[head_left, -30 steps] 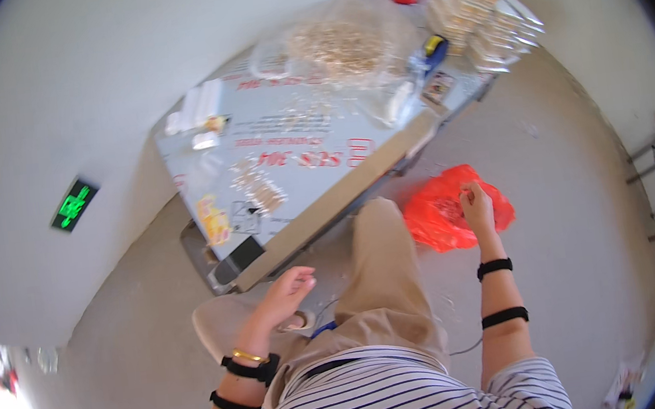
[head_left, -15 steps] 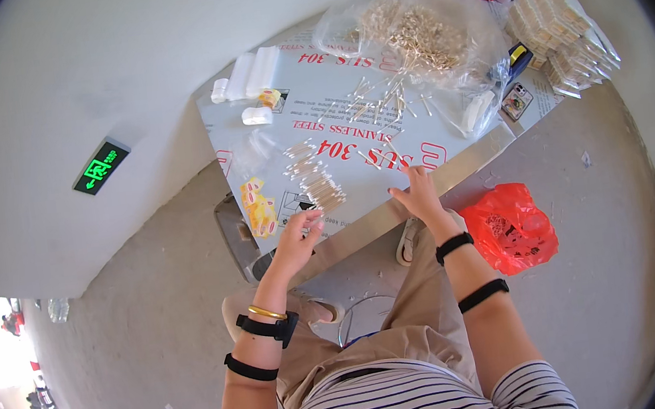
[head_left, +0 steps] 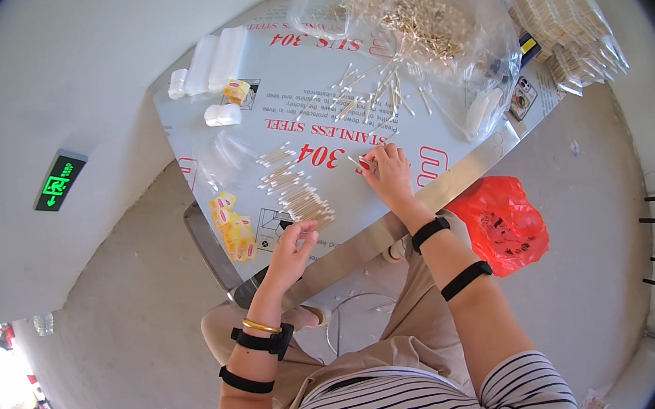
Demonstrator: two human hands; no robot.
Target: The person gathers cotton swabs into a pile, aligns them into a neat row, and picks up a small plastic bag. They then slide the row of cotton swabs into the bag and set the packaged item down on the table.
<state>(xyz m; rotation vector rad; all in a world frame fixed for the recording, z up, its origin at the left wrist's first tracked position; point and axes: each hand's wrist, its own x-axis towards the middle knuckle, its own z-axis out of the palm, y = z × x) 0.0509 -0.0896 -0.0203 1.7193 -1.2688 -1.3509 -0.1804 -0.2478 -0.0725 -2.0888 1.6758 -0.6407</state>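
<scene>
On the surface (head_left: pixel 452 162), the right hand (head_left: pixel 389 175) has its grip pinched together on a cotton swab (head_left: pixel 358 162). Left hand (head_left: pixel 293 245) is loosely curled, fingers apart, touching the edge of a swab pile (head_left: pixel 307 204).

A: Lighting? Bright daylight, even, no dim spots. Blown-out white patch at lower left edge.

B: Glare on the steel table (head_left: pixel 454 178) rim, soft sheen on the clear plastic bag (head_left: pixel 479 50). Shadows soft, falling under the table.

A: Focus sharp in the centre, small items slightly soft. Heavy fisheye: table edges bow, black vignette rings the corners.

B: No motion blur on the hands.
</scene>
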